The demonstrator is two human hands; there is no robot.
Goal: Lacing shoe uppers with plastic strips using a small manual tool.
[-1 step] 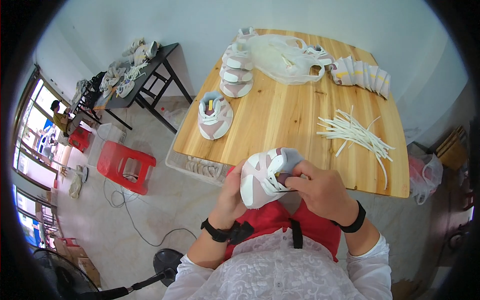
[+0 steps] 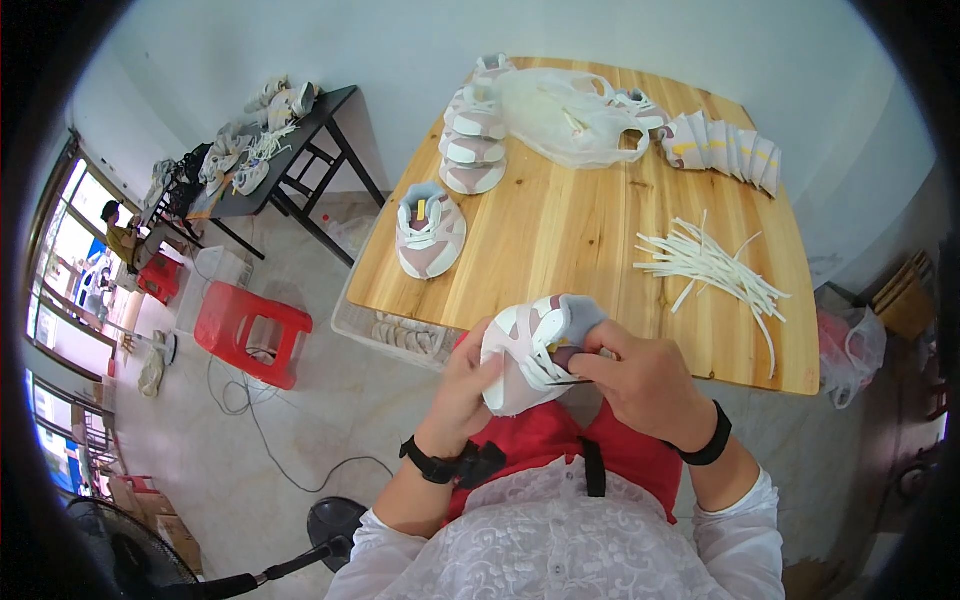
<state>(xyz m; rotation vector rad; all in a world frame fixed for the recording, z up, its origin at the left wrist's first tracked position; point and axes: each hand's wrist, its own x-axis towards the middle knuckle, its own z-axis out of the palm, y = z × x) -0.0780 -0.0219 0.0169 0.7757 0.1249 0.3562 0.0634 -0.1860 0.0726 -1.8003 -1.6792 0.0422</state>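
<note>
A white and pale pink shoe upper (image 2: 520,345) with white laces is held up in front of the table's near edge, its toe toward my left. My left hand (image 2: 463,385) grips it by the toe, with the thumb lying on the toe. My right hand (image 2: 640,385) is closed at the shoe's opening, beside the laces and the dark tongue. A thin dark tool (image 2: 572,382) sticks out from under its fingers across the laces; the tool's other end is hidden in the hand.
On the wooden table (image 2: 570,250) stand a laced shoe upper (image 2: 430,232), stacked uppers (image 2: 474,150), a plastic bag (image 2: 580,120), a row of folded uppers (image 2: 720,150) and loose white laces (image 2: 712,265). A red stool (image 2: 250,330) and a fan (image 2: 120,550) stand left. A person (image 2: 120,240) sits far left.
My left thumb has moved down onto the toe of the shoe upper, which has shifted very slightly. The right hand stays almost where it was.
</note>
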